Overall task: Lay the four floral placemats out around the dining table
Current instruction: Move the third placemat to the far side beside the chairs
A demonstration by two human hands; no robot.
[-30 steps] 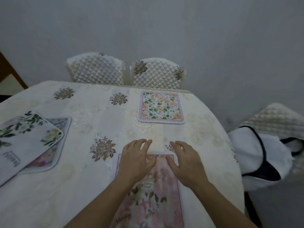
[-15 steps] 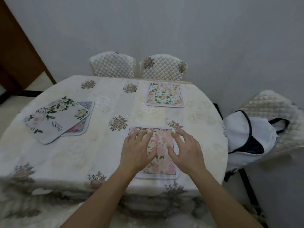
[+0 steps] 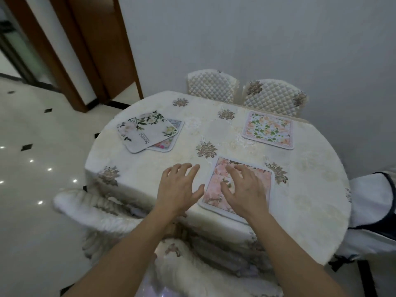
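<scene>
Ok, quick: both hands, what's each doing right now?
Left hand: open, fingers spread, holding nothing, beside the pink placemat.
Right hand: open, fingers spread over the pink placemat, gripping nothing.

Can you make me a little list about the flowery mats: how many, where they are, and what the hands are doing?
mats seen: four
pink mat: flat at the near table edge
orange-and-green mat: flat at the far side, by the chairs
white mat: stacked over another mat, left side
left hand: open above the tablecloth
right hand: open over the pink mat
</scene>
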